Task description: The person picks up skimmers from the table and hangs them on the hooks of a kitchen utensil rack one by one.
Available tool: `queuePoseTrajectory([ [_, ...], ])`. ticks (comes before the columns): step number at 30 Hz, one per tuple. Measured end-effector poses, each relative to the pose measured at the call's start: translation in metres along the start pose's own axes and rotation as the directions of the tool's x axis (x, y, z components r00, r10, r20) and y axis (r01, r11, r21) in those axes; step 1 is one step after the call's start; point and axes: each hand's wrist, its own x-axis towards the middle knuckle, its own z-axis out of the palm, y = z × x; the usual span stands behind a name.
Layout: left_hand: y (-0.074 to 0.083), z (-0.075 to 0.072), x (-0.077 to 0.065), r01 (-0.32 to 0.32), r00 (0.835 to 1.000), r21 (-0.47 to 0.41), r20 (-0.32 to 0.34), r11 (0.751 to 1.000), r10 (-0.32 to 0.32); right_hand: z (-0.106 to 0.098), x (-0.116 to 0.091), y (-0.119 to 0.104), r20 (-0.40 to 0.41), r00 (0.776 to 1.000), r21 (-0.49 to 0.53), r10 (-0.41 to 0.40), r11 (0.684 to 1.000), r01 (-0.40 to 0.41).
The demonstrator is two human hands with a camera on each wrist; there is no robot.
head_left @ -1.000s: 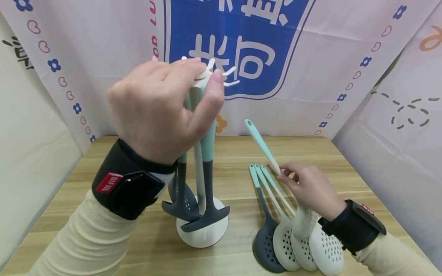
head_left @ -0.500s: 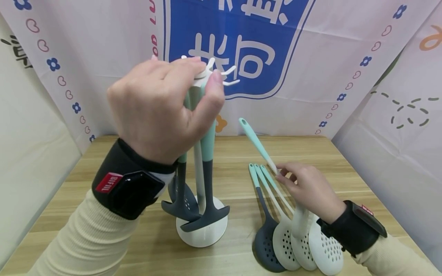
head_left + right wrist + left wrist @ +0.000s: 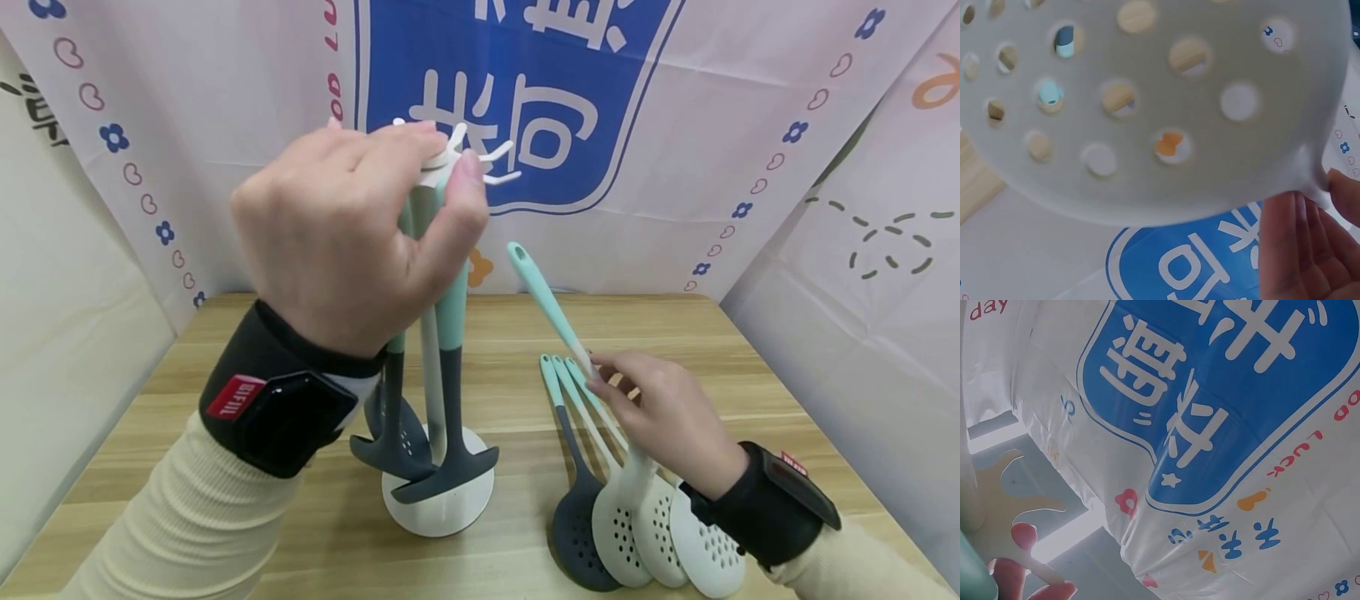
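My left hand (image 3: pixel 352 229) grips the top of the stand (image 3: pixel 432 392); my right hand (image 3: pixel 667 408) pinches a pale skimmer (image 3: pixel 553 308), open air between them. Beyond both hands, the wooden tabletop (image 3: pixel 510 400) ends before a printed cloth (image 3: pixel 637 242).

You have room at low centre, between the stand (image 3: pixel 442 521) and the skimmers (image 3: pixel 577 533) at lower right; at upper centre, your left hand (image 3: pixel 360 233) obstructs the hooks (image 3: pixel 497 153).
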Motion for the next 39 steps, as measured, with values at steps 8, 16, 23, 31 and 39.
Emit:
queuePoseTrajectory([
  [8, 0.000, 0.000, 0.001, 0.003, 1.000, -0.007, -0.008, 1.000, -0.004, 0.000, 0.000, -0.005, -0.029, 0.999, 0.017, -0.044, 0.999, 0.045],
  [16, 0.000, -0.001, -0.001, 0.002, 1.000, -0.006, 0.006, 1.000, -0.002, 0.001, -0.002, -0.010, -0.029, 0.999, 0.040, -0.044, 0.998, 0.045],
  [23, 0.000, 0.000, -0.001, 0.007, 1.000, -0.009, 0.002, 1.000, -0.007, 0.000, -0.002, -0.015, -0.042, 0.998, 0.055, -0.043, 0.997, 0.046],
  [31, 0.000, -0.001, -0.001, 0.009, 1.000, -0.008, -0.001, 1.000, -0.009, -0.002, -0.001, -0.018, -0.056, 0.996, 0.070, -0.070, 0.995, 0.074],
  [39, 0.000, -0.001, -0.001, 0.008, 1.000, -0.009, 0.002, 1.000, -0.008, -0.004, 0.000, -0.020, -0.071, 0.993, 0.083, -0.093, 0.992, 0.099],
])
